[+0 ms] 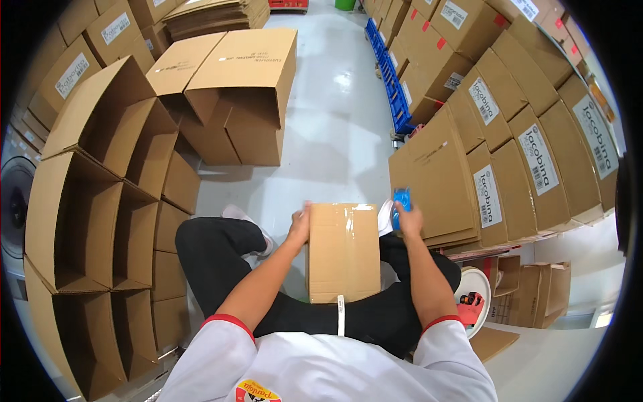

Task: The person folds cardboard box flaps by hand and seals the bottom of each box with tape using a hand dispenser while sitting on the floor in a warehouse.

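Note:
A cardboard box point(329, 251) stands between my knees, with clear tape along its upper face and over its far edge. My left hand point(300, 224) rests against the box's far left edge. To the right of the box, my right hand point(410, 219) is closed on a blue tape dispenser point(401, 197), held apart from the box. A narrow white strip point(341, 315) lies against my dark trousers at the box's near edge.
Open cardboard boxes point(89, 221) are stacked at left; more open ones point(251, 55) stand ahead. Flat cardboard sheets point(432, 176) lean on stacked labelled cartons point(517, 166) at right. Beyond is a blue pallet point(389, 75). A round white lid point(477, 281) holding a red tape dispenser point(470, 307) sits near my right elbow.

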Demonstrator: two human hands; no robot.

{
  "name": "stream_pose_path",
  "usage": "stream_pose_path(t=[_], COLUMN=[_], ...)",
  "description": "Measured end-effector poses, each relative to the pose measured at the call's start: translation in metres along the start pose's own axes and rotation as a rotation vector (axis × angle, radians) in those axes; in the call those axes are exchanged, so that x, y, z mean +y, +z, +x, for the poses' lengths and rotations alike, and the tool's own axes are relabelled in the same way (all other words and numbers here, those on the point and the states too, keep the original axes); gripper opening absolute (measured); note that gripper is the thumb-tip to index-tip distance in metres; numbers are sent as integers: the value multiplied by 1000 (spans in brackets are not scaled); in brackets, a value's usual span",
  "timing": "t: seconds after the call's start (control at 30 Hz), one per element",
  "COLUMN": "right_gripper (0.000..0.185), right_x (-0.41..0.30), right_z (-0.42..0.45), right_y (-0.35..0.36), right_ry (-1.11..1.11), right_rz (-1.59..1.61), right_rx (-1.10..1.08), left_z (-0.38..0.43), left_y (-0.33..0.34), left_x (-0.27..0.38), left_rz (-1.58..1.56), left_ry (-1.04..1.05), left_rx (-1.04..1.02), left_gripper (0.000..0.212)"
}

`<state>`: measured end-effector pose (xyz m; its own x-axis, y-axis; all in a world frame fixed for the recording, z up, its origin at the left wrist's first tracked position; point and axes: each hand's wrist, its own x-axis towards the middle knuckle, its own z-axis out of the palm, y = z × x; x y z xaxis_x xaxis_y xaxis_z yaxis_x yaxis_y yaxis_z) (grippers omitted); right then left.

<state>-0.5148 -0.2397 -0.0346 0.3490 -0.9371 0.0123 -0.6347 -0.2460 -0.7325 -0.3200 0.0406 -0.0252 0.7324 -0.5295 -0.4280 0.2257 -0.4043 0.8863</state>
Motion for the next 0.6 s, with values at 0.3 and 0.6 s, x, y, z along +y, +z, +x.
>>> stream_pose_path(t=[0.3, 0.6], right_gripper=[44, 42], right_x=[4, -39], right_z=[-5, -29], right_y=[58, 39], right_ry=[198, 361], right_rz=[640, 852], right_rx=[-190, -14], left_z=[12, -5], left_y=[-9, -22], left_x=[29, 53], left_rz=[-484, -588], left_ry=[-153, 193], left_rx=[-405, -101], left_gripper=[97, 68])
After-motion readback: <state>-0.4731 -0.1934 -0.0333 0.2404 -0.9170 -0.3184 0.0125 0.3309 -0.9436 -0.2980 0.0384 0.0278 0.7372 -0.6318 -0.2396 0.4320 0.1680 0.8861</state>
